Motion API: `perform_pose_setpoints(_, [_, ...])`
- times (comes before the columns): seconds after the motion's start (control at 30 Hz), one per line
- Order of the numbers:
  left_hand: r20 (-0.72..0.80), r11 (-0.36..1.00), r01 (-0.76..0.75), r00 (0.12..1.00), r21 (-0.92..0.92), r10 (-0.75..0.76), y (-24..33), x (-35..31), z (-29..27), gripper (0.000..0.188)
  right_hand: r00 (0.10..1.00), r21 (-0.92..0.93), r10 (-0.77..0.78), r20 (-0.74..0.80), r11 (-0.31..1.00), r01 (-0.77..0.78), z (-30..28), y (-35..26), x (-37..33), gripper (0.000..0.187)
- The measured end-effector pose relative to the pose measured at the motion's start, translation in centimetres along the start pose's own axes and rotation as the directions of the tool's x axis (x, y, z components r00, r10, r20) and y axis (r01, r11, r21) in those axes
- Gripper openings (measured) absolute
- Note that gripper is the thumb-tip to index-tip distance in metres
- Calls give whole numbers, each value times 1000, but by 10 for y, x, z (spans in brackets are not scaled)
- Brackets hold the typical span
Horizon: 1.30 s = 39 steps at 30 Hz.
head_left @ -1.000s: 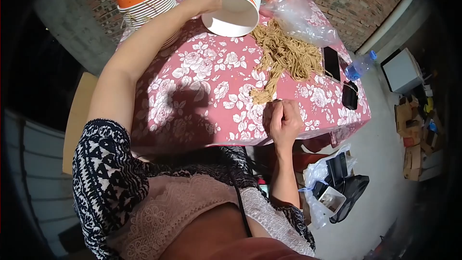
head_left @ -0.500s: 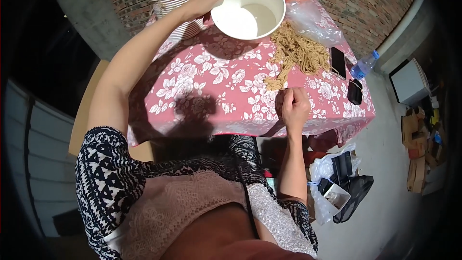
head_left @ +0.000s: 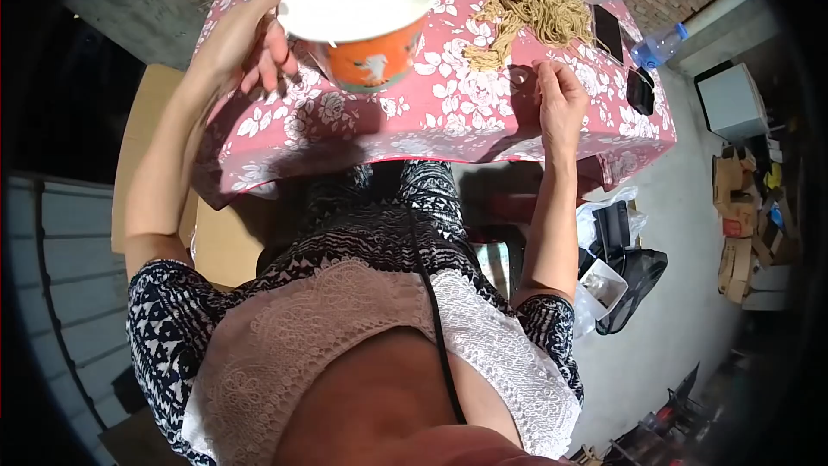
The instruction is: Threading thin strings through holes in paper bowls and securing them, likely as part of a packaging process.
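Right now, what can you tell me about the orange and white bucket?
The bucket, seemingly coated paper, is round, white inside and at the rim, orange outside with a pale figure. Its mouth faces up. It is over the flowered tablecloth, the left hand at its rim; whether it touches the tablecloth is unclear.

No words or numbers can be read, either on the orange-and-white bucket (head_left: 364,45) to the left or on the bottle (head_left: 657,47) at the right.

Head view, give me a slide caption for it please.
Left hand at the rim of an orange bucket, right hand near tan cords heaped on a pink floral tablecloth.
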<state>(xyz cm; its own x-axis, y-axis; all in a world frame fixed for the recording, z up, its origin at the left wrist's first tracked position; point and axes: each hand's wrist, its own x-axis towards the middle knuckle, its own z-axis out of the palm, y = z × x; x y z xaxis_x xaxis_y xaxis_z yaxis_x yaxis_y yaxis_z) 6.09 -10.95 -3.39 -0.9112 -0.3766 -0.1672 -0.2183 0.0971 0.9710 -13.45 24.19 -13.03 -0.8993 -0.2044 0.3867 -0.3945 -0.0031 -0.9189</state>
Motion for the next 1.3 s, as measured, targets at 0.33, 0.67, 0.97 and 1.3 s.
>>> perform_pose_setpoints(0.33, [138, 981, 146, 982, -131, -127, -25, -79, 67, 29, 922, -381, -280, 269, 848, 369, -6, -11, 36, 12])
perform_pose_setpoints(0.67, [438, 972, -8, 892, -235, 114, -81, -57, 78, 29, 774, -528, -359, 521, 577, 623, 37, -11, 95, 9])
perform_pose_setpoints(0.97, [314, 980, -3, 947, -200, 67, -82, -74, 66, 30, 827, -588, -201, 526, 616, 524, 21, 12, 126, 13])
perform_pose_setpoints(1.3, [314, 967, 51, 949, -251, 31, -81, -67, 67, 33, 947, -679, 84, 311, 716, 160, 46, 19, 131, 24])
